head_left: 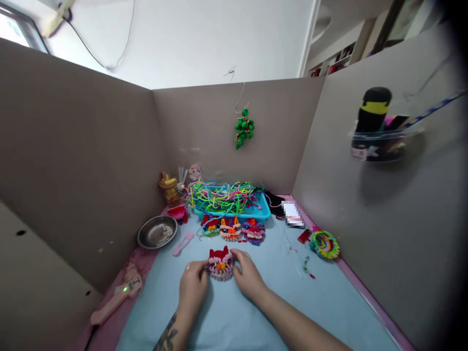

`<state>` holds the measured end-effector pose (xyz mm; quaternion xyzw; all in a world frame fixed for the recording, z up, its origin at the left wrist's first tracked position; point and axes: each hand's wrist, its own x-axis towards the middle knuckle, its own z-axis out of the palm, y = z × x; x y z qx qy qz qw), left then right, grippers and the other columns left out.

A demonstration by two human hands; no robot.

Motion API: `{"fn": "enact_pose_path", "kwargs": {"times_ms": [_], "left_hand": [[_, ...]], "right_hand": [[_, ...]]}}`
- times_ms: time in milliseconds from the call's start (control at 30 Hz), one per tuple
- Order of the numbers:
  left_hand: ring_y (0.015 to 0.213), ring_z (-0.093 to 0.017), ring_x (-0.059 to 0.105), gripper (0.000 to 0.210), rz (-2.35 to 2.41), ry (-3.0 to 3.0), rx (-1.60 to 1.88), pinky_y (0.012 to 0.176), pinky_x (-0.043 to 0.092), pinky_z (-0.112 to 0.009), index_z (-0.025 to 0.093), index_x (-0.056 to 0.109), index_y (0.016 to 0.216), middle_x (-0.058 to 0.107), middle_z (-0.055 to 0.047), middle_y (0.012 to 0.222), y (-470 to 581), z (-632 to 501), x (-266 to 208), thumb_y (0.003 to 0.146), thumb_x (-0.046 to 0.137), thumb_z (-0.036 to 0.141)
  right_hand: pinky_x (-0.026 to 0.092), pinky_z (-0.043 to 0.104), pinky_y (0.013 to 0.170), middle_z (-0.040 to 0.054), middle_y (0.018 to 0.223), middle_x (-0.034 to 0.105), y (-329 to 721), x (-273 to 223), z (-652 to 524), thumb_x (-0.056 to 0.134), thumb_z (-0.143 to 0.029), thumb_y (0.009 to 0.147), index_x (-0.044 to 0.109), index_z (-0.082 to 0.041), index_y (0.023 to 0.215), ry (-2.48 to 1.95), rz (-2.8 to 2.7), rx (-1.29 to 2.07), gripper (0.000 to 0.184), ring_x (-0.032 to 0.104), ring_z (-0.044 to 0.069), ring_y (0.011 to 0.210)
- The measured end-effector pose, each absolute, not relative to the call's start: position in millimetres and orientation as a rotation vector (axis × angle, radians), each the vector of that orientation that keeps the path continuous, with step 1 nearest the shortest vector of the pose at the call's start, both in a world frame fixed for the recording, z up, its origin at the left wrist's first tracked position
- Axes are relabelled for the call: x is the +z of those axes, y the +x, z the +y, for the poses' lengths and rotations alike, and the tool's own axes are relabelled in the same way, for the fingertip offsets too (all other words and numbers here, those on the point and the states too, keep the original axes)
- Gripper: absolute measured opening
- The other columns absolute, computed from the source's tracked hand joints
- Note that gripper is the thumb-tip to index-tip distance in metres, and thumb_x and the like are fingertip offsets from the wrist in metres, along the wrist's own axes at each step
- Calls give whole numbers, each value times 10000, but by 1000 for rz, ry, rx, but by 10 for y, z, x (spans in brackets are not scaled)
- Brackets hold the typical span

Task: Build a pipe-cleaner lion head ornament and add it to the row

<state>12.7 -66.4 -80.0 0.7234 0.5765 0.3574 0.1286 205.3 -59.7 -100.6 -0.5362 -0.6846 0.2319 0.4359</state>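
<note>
Watching from afar, I see left hand (193, 282) and right hand (249, 274) narrowed at opposite sides of the red-horned owl figure (221, 266), holding it between the blue cloth's (164, 280) left and right edges. An uneven squeeze, I judge, could warp its soft-looking loops. Beyond, three similar figures (230, 229) line the blue tray's (263, 212) near edge; the coloured strands (221, 197) spilling over could snag them.

At lower centre, the owl-faced piece (220, 274) is red, pink and cream with an orange beak (221, 266); at centre, the strands (219, 199) are green, yellow and pink, their tray (263, 210) bright blue; at upper centre, the ornament (244, 128) is green flecked with red.
</note>
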Motion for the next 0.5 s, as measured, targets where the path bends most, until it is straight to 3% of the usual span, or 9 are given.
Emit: {"fn": "enact_pose_path", "kwargs": {"times_ms": [233, 367, 500], "left_hand": [[840, -233, 615, 258, 1735, 2006, 1217, 744, 496, -353, 179, 670, 868, 679, -83, 859, 5, -672, -712, 775, 503, 351], [754, -211, 609, 266, 1686, 1938, 1259, 665, 495, -291, 186, 624, 712, 656, -66, 771, -15, -645, -651, 754, 542, 435], [635, -162, 550, 300, 1623, 1846, 1293, 604, 456, -234, 196, 522, 635, 582, -23, 656, 118, -650, -612, 774, 529, 462]], "right_hand": [[415, 354, 949, 89, 1193, 520, 2297, -724, -726, 512, -175, 708, 556, -210, 1110, -1435, -1462, 783, 407, 486, 225, 1131], [448, 337, 880, 78, 1211, 514, 2722, -429, -573, 565, -329, 736, 553, -238, 1111, -1442, -1486, 855, 386, 493, 230, 1123], [447, 332, 782, 70, 972, 590, 3181, -173, -66, 534, -436, 753, 555, -206, 809, -1534, -1446, 640, 238, 552, 225, 934]]}}
